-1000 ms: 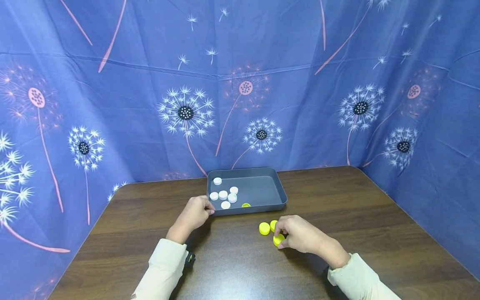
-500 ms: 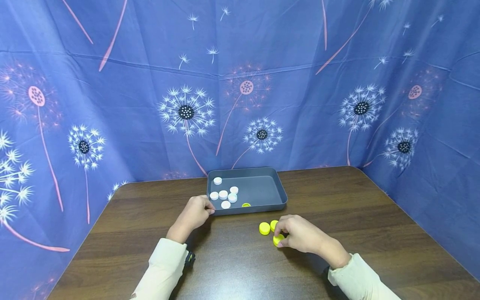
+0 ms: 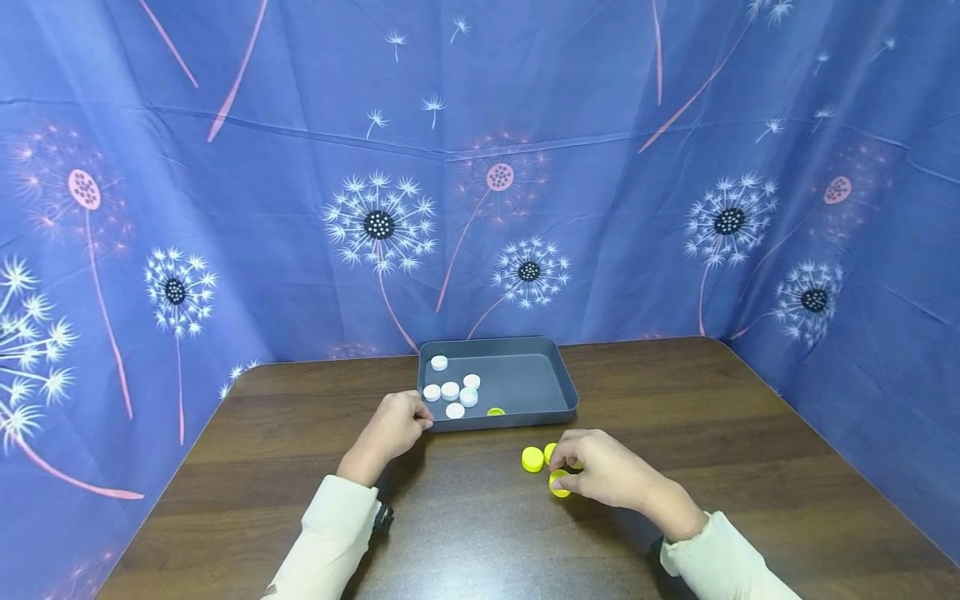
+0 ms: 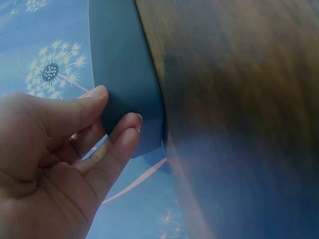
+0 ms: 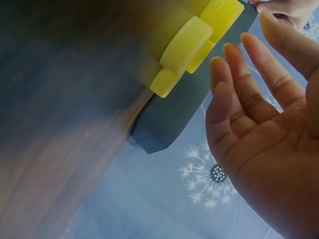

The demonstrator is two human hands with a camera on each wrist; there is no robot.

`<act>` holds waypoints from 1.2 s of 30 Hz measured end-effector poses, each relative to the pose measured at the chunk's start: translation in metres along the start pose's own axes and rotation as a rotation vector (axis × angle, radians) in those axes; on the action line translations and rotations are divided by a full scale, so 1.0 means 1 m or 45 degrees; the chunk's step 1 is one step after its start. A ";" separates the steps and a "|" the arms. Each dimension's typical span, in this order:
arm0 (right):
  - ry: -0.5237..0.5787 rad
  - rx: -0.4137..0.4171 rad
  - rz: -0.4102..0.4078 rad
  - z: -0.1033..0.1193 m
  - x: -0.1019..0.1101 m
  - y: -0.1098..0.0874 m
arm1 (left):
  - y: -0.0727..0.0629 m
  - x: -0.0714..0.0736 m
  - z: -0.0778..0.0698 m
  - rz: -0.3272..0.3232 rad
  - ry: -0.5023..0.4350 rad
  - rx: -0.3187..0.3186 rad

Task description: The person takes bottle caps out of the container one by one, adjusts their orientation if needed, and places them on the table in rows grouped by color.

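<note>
At the front left corner of a dark grey tray (image 3: 525,419), my left hand (image 3: 392,429) pinches the wall between thumb and fingertips. The left wrist view shows the thumb (image 4: 94,99) at the tray's edge and the fingertips (image 4: 130,124) against its outer side. My right hand (image 3: 611,471) hovers over several yellow bottle caps on the table, its fingers loosely bent. The near yellow cap (image 3: 562,485) is partly behind the thumb. In the right wrist view, a gap separates the fingers (image 5: 244,82) from the yellow caps (image 5: 187,42). Another yellow cap (image 3: 532,459) lies left of this hand.
White caps (image 3: 450,390), several of them, lie in the tray's left half. A yellow cap (image 3: 496,412) sits inside near its front wall. The brown wooden table (image 3: 465,517) runs back to a blue dandelion-print cloth (image 3: 615,292).
The head view has shifted slightly. My right thumb has moved a little up across the near yellow cap. The left hand keeps its place at the tray corner.
</note>
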State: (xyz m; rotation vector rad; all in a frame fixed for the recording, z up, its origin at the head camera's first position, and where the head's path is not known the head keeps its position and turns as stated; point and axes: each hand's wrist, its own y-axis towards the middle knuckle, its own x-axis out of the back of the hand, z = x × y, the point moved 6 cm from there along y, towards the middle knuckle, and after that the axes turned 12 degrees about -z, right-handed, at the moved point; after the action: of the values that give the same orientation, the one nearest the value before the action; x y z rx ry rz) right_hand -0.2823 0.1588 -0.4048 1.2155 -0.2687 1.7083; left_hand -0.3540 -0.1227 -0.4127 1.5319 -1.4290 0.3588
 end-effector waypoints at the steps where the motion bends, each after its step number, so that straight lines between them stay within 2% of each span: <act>1: 0.008 0.007 -0.017 0.000 0.001 0.001 | 0.000 0.000 0.000 -0.001 -0.002 0.000; 8: 0.038 0.017 -0.132 0.002 0.012 0.011 | 0.001 0.001 0.000 -0.007 -0.006 0.000; 13: 0.041 0.012 -0.179 0.010 0.020 0.030 | 0.002 -0.001 0.000 -0.010 -0.013 0.002; 24: 0.036 -0.066 -0.089 0.019 0.010 0.093 | 0.001 0.000 0.001 -0.003 -0.011 0.020; 32: -0.042 -0.103 -0.045 0.008 -0.005 0.119 | 0.002 0.002 0.000 -0.008 -0.003 -0.009; 36: -0.095 -0.158 0.021 -0.001 -0.018 0.127 | 0.001 0.002 0.000 -0.008 0.002 -0.027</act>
State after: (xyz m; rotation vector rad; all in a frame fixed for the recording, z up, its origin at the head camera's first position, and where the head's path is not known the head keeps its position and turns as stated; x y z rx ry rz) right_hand -0.3847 0.0865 -0.3771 1.1895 -0.4246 1.6372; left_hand -0.3545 -0.1234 -0.4104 1.5181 -1.4219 0.3398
